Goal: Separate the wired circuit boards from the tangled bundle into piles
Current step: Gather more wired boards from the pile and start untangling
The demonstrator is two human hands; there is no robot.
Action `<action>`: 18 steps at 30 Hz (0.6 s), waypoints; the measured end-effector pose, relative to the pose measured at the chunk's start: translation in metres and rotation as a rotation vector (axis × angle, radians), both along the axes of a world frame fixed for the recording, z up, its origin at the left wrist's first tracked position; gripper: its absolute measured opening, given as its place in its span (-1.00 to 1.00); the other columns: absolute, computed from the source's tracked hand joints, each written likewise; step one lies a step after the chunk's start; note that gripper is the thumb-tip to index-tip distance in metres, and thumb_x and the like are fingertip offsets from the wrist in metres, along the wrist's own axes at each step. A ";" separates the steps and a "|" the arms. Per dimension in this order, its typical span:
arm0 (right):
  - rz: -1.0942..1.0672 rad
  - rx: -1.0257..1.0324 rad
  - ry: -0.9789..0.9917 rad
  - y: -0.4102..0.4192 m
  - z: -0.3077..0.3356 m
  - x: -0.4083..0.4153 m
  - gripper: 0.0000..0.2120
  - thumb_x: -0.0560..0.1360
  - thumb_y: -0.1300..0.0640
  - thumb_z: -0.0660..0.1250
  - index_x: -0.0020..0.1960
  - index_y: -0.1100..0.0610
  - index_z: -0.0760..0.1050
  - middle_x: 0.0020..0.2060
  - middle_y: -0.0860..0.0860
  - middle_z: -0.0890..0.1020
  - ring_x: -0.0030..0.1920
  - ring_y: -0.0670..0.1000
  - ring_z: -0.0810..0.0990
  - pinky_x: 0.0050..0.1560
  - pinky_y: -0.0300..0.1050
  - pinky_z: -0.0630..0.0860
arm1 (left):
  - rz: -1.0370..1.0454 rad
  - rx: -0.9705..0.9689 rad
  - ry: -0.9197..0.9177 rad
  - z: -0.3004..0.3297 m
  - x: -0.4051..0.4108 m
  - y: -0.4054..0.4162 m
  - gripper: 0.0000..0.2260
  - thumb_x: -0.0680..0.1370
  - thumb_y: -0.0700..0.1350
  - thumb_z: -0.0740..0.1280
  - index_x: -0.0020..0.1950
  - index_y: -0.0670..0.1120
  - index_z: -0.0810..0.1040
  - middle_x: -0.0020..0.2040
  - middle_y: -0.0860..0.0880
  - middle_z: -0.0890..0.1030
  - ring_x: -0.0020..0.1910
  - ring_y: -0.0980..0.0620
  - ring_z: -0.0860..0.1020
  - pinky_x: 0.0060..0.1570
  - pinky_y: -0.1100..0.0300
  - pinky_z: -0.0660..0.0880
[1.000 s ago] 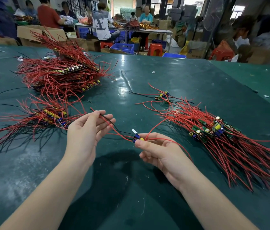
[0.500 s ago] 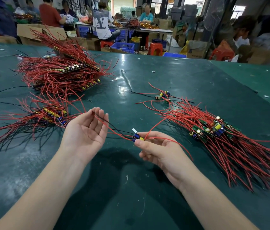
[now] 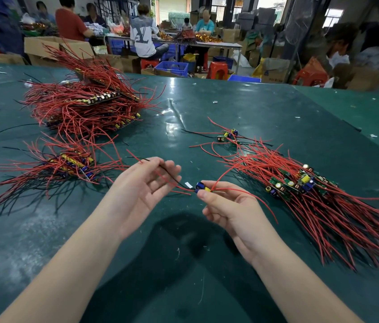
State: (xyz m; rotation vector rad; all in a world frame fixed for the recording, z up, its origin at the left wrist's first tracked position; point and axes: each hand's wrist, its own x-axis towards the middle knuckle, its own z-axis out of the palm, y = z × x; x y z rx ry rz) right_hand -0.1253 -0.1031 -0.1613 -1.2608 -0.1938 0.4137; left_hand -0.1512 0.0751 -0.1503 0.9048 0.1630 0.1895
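A: One board [image 3: 202, 187] is off the table, pinched between the thumb and fingers of the right hand [image 3: 226, 207], just above the green mat [image 3: 242, 108].

B: Why hold it there and not by the wires?

A: My guess is that the board is the stiff part, so gripping it lets the leads hang free. Its red and black leads [image 3: 169, 177] run leftward across the palm of the left hand [image 3: 140, 186], whose fingers lie loosely curved under them, thumb near the tips. I read that hand as combing or supporting the leads, not clamping them.

B: So the hands are apart?

A: Close, not touching; the board sits at the gap between them, at the right fingertips. One red lead arcs back over the right wrist.

B: And the rest?

A: The tangled bundle [image 3: 318, 194] lies just right of the right hand, boards jumbled, wires fanned toward the near edge. Probably that is the source. Left of the left hand lies a small pile [image 3: 67, 166] with boards lined up; behind it a big pile [image 3: 90, 106], stacked higher. A few loose boards [image 3: 226, 135] lie beyond the hands.

B: Where does this one go?

A: Likely the small pile, being nearest the left hand.
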 end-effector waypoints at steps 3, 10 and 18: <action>-0.003 0.005 -0.008 0.000 0.000 0.000 -0.75 0.17 0.11 0.55 -0.15 0.08 0.70 -0.29 -0.02 0.67 -0.42 -0.07 0.57 -0.32 -0.28 0.53 | -0.118 0.160 0.010 -0.004 -0.003 -0.005 -0.87 0.38 -0.21 0.37 -0.09 -0.13 0.54 -0.14 -0.11 0.69 -0.09 -0.03 0.68 -0.11 0.19 0.61; -0.011 0.048 0.040 -0.001 0.001 0.002 -0.77 0.18 0.14 0.55 -0.16 0.08 0.70 -0.26 0.01 0.69 -0.43 -0.06 0.57 -0.36 -0.28 0.51 | -0.114 0.330 -0.012 -0.007 -0.007 -0.010 -0.83 0.31 -0.23 0.43 -0.12 -0.16 0.59 -0.15 -0.15 0.68 -0.11 -0.04 0.68 -0.15 0.27 0.58; -0.084 -0.083 -0.254 0.001 0.005 -0.003 -0.81 0.36 0.37 0.49 -0.15 0.10 0.67 -0.32 -0.01 0.70 -0.39 -0.10 0.59 -0.34 -0.31 0.51 | -0.052 0.334 0.081 -0.009 -0.006 -0.011 -0.91 0.46 -0.35 0.38 -0.11 -0.20 0.58 -0.18 -0.15 0.70 -0.17 -0.03 0.69 -0.21 0.26 0.60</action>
